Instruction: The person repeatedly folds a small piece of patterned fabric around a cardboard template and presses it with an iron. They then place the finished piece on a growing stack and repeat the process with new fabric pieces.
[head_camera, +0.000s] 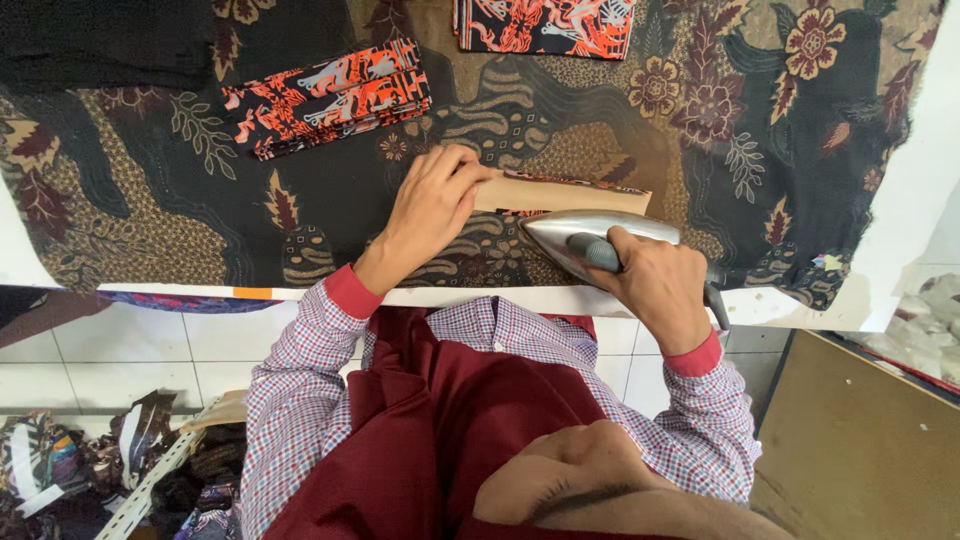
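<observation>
One wide desk (850, 290) fills the upper part of the view from above, its white edge showing at the front and right. A dark batik cloth (330, 180) patterned with brown leaves, dotted bands and maroon flowers covers it. Below the desk lies a white tiled floor (120, 350), with a heap of patterned fabric scraps (60, 470) at lower left and a plain brown board (860, 440) at lower right.

The person wears a checked shirt with red cuffs and a dark red garment over the chest. On the cloth, a folded stack of black, orange and grey printed pieces (330, 95) rests at upper left; another folded printed piece (545, 25) sits at the top edge.

At the centre lies a narrow tan strip (570, 195), flat and smooth. The left hand (430, 205) presses its left end with fingers bent. The right hand (655, 285) grips the grey handle of a shiny metal iron (585, 228), its pointed tip just beside the strip's near edge.
</observation>
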